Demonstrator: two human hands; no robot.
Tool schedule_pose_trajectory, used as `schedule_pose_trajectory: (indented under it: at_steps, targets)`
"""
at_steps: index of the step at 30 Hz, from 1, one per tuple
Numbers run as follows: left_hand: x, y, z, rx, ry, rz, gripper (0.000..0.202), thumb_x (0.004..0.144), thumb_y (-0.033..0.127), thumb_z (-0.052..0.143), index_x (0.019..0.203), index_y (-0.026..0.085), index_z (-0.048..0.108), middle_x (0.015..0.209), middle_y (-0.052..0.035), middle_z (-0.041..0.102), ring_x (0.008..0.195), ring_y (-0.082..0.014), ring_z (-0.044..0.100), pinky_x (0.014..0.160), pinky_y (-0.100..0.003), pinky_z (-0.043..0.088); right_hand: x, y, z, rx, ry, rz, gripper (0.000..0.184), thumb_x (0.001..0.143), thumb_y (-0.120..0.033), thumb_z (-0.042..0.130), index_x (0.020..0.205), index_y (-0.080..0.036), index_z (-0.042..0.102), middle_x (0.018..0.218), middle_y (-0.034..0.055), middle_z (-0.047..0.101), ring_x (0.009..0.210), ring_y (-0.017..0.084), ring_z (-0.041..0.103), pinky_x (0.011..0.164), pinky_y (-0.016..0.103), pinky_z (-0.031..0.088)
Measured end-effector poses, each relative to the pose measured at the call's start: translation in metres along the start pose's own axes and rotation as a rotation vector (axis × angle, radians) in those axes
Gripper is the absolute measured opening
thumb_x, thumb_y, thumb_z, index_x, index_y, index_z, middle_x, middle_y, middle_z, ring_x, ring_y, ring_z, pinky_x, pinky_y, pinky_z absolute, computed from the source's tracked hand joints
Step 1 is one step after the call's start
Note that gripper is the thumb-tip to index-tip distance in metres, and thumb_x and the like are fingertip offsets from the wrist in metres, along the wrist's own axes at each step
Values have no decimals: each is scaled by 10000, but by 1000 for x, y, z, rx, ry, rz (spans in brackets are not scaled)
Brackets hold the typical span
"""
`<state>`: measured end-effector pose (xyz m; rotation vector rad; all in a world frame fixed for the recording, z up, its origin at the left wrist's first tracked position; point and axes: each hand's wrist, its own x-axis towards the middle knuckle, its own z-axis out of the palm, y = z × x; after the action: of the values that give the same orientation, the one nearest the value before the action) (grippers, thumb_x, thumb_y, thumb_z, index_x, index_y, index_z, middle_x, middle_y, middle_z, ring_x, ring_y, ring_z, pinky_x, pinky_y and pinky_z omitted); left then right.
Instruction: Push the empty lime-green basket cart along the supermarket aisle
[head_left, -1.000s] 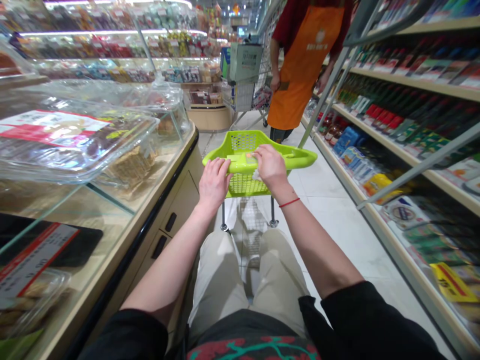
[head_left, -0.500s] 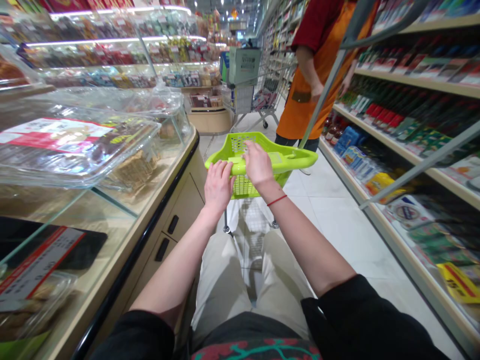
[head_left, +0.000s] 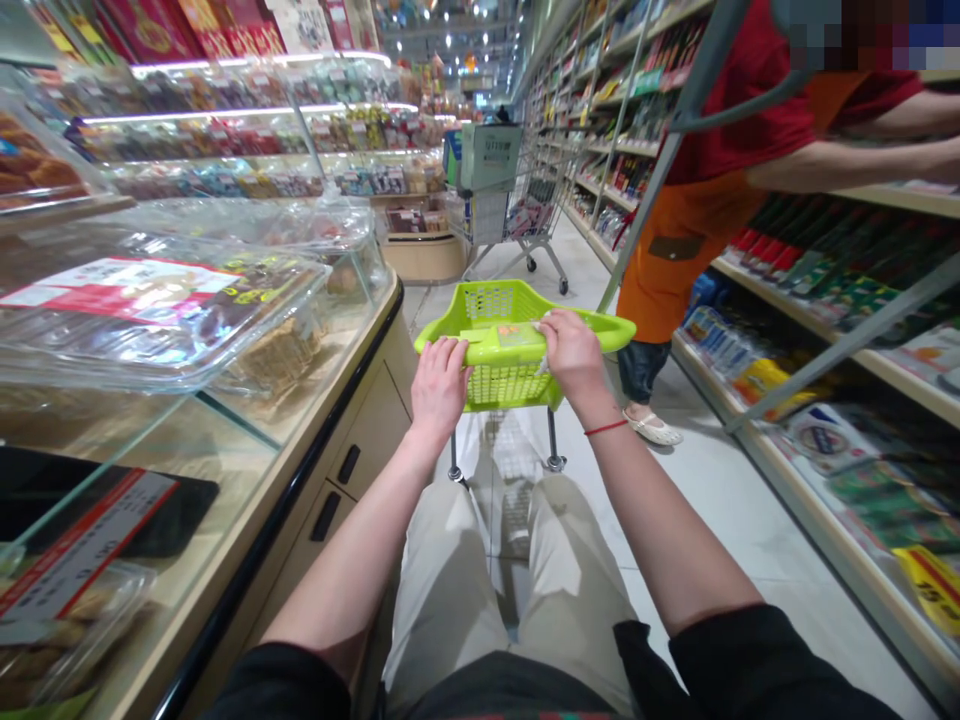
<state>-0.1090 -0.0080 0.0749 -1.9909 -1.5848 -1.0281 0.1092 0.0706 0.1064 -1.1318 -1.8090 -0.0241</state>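
green cart (head_left: 510,387) stands on tiles (head_left: 720,510) between counter (head_left: 375,425) and shelves (head_left: 802,325).

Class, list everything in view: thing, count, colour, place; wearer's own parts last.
cart: one, lime green, centre
scrap: one, white, at cart handle
trolley: one, silver, ahead
carton: one, greenish, on trolley
metal frame: one, grey, right
worker: one, orange apron, right
shelves: several, beige, right
large signs: two, yellow right, red left
counter: one, beige, left
plastic packs: several, transparent, left
display tiers: several, multicoloured, rear left
floor: one, white, beneath
trousers: one pair, beige, bottom
sleeves: two, black, bottom
cord: one, red, right wrist
left grip: one, bare, cart handle
right grip: one, bare, cart handle
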Motion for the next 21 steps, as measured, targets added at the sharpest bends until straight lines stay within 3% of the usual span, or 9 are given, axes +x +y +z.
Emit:
schedule_pose_trajectory:
  at_steps: [2,5,8,11,16,21]
  targets:
    - [0,1,2,-5,8,-10,379,987,228,535,1359,175,586,1355,-146,655,1364,-275,550,1251,-491,334,2,-5,1,-25,8,81,263,987,-231,510,966,-164,763,1144,150,725,1078,276,656,1028,420,506]
    - [-1,3,4,-17,15,-29,380,986,229,532,1361,189,580,1365,-143,649,1370,-277,545,1253,-511,323,2,-33,14,-63,-67,117,276,990,-205,491,980,-174,765,1176,150,709,1083,277,649,1029,419,495]
    - [-1,4,4,-31,0,-38,373,989,232,526,1354,181,584,1365,-151,646,1375,-281,541,1253,-517,322,-1,-64,31,-71,-146,19,269,1000,-209,503,1007,-181,771,1218,148,706,1121,274,643,1049,407,488]
    - [-1,2,1,-47,-21,-55,371,983,223,536,1342,148,594,1354,-177,644,1380,-283,535,1261,-506,310,-6,-74,38,-51,-142,-89,277,1014,-229,504,1038,-178,775,1254,141,710,1165,265,637,1077,396,480]
    - [0,-3,-3,-15,-18,-30,373,977,217,552,1343,161,591,1352,-155,650,1365,-280,546,1255,-494,325,-9,-37,17,29,-66,-72,311,1027,-264,482,1103,-160,765,1272,160,703,1184,259,644,1093,405,482]
    - [-2,-4,1,29,29,9,370,988,220,541,1343,125,587,1341,-165,659,1349,-291,558,1249,-484,340,-4,9,-8,66,38,45,297,998,-263,497,1016,-142,768,1146,168,726,1123,275,655,1065,452,504]
